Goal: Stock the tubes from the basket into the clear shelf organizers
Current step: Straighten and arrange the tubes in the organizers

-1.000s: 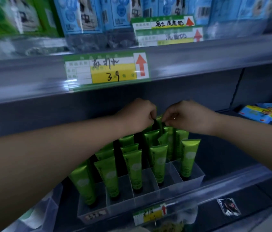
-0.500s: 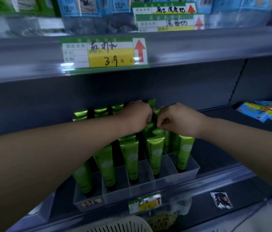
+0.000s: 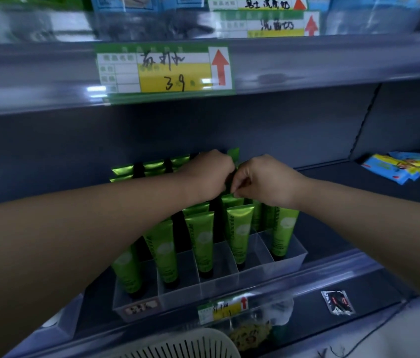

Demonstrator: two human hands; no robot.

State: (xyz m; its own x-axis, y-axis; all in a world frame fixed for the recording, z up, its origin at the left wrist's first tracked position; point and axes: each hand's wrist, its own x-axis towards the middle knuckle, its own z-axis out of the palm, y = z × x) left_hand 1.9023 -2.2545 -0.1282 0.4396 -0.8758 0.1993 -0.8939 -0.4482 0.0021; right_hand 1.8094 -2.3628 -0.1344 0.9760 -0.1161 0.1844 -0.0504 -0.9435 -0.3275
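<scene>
1. Stocking looks well along. The clear organizer (image 3: 290,257) has upright green tubes (image 3: 238,233) in every lane. The basket (image 3: 178,343) rim shows at 6 o'clock, its contents hidden.
2. The left hand (image 3: 207,174) and right hand (image 3: 263,180), grips clenched, pinch a back tube (image 3: 233,154) at the organizer's 12 o'clock end. It seems not yet seated.
3. Compared with half a second ago, the hands have barely shifted. The view has dipped, showing more of the basket.

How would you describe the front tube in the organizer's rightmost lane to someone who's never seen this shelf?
Find the shelf under the yellow price tag marked 39, then the clear organizer standing on it. In its right-end lane, below the right hand, a green tube stands cap down. Alone in the front row, it has no tube on its right, only the clear end wall.
</scene>
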